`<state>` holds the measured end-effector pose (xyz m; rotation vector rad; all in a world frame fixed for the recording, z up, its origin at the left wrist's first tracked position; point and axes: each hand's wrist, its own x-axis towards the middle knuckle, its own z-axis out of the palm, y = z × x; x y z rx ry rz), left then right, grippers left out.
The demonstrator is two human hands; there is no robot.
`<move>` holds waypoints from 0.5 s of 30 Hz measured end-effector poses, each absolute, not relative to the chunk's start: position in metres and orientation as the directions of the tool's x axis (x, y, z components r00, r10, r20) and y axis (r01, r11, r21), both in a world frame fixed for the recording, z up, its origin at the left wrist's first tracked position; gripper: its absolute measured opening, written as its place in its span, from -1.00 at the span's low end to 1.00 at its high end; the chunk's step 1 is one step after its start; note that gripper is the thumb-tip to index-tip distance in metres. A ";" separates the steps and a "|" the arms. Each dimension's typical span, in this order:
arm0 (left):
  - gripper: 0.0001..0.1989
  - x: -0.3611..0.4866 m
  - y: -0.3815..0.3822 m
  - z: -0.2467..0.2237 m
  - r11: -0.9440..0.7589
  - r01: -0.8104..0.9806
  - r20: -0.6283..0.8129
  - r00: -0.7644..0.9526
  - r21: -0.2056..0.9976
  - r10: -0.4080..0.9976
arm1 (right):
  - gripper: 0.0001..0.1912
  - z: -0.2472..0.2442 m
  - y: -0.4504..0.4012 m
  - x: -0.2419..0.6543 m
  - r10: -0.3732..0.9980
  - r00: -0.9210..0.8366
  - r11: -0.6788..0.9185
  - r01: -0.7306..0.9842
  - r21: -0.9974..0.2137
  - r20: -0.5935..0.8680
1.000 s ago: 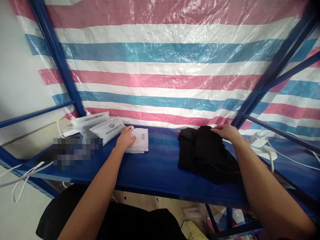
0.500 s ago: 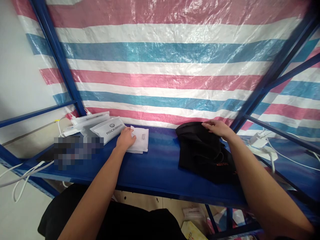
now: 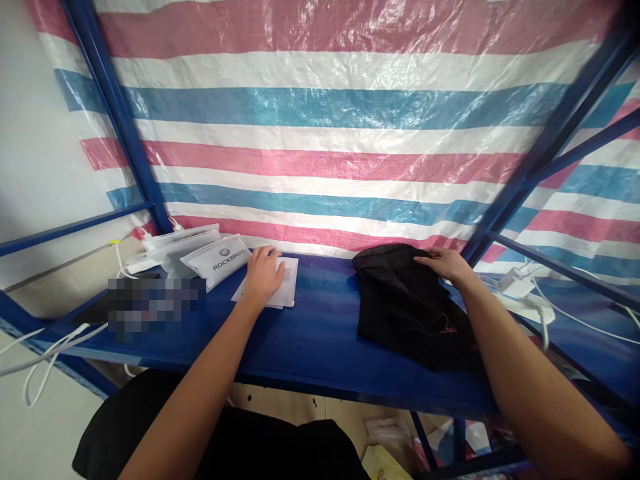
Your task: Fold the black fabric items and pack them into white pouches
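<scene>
Resting our left hand [image 3: 264,275], loosely spread, on the bags [image 3: 287,288] beneath, we should ease the cloth [image 3: 397,293] evenly by the edge our right hand [image 3: 447,264], well apart, pinches.

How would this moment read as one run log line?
left hand: over white packets; right hand: at edge of black cloth; nearby: ROCKBROS pouch; support: blue shelf

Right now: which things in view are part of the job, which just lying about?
Job in hand, it seems:
black cloth with orange lettering, edge in the right hand
white zip bags, under the left hand

Just lying about, probably:
ROCKBROS bag, beside the left hand
white charger, far right
yellow packet, below the blue shelf
</scene>
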<state>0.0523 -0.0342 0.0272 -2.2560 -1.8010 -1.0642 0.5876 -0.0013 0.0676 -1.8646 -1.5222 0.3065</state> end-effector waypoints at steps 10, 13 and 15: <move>0.28 0.226 -0.026 0.059 -0.041 0.208 -0.011 0.242 0.977 0.970 | -0.44 0.167 -0.090 0.501 0.857 0.115 0.347 0.590 -0.729 0.502; -0.31 0.241 -0.033 0.058 -0.077 0.004 0.073 0.284 0.997 0.956 | -0.45 0.192 -0.111 0.501 0.809 0.184 0.402 0.518 -0.755 0.558; -0.67 0.242 -0.040 0.067 -0.058 -0.137 0.105 0.366 0.989 0.925 | -0.47 0.204 -0.122 0.513 0.780 0.211 0.408 0.544 -0.734 0.590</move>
